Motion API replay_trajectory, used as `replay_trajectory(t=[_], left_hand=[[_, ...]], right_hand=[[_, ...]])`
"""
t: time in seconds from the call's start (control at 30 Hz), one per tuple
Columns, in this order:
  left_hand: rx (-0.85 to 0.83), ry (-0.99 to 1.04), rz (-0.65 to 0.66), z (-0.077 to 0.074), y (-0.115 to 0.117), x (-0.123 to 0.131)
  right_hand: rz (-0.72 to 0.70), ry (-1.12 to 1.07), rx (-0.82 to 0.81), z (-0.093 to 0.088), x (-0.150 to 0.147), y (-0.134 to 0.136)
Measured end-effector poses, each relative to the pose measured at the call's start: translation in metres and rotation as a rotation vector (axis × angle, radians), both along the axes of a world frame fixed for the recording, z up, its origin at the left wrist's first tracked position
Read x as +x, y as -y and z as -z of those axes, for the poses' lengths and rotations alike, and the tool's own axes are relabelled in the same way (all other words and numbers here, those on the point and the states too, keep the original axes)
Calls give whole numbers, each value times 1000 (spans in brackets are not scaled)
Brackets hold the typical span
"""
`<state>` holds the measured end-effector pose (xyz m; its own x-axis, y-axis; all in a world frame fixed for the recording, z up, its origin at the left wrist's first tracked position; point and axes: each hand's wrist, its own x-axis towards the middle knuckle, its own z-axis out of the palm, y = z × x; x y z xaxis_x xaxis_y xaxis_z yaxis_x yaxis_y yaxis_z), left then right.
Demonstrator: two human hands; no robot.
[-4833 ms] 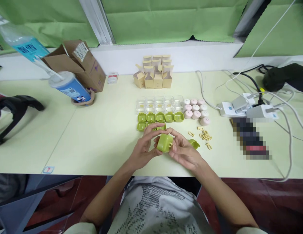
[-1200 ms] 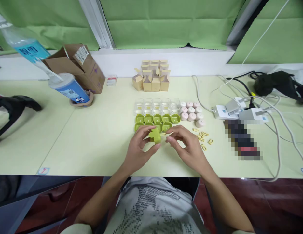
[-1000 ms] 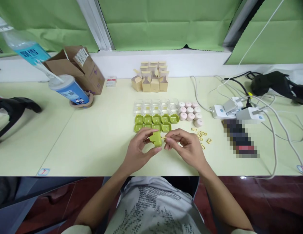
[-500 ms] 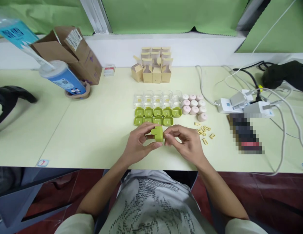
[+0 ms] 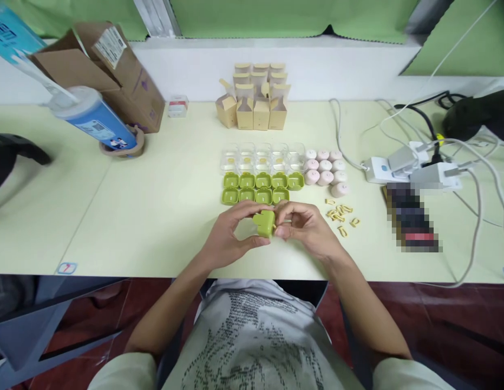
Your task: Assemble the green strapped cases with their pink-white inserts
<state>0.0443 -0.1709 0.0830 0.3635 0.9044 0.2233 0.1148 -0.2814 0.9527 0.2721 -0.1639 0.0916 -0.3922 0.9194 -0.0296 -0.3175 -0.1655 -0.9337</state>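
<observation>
My left hand (image 5: 225, 238) grips a small green plastic case (image 5: 266, 223) between thumb and fingers, just above the table. Against the right side of this case, my right hand (image 5: 311, 233) pinches a small yellow piece (image 5: 275, 228), mostly hidden by the fingertips. Similar loose yellow loops (image 5: 336, 213) lie to the right of that hand. Beyond both hands, several open green cases (image 5: 263, 196) stand in two rows. Clear plastic covers (image 5: 263, 158) line up behind them, and pale pink and white rounded pieces (image 5: 325, 177) cluster on the right.
Small open cardboard boxes (image 5: 253, 115) stand at the back. On the left are a blue canister (image 5: 103, 125), a large brown carton (image 5: 133, 81) and a little white box (image 5: 177, 106). A power strip (image 5: 384, 171) with cables and a pixelated dark object (image 5: 412, 216) occupy the right.
The view has shifted slightly. The green case is a little more tilted, and a bit of yellow now shows at my right fingertips, which stay at the case's side.
</observation>
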Motion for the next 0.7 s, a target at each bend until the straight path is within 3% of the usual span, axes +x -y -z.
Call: replay_trajectory(t=[0.27, 0.7], left_hand=[[107, -19, 27, -3, -2, -2], [20, 174, 16, 3, -1, 7]], right_hand=[[28, -40, -83, -5, -8, 7], [18, -89, -186, -9, -17, 9]])
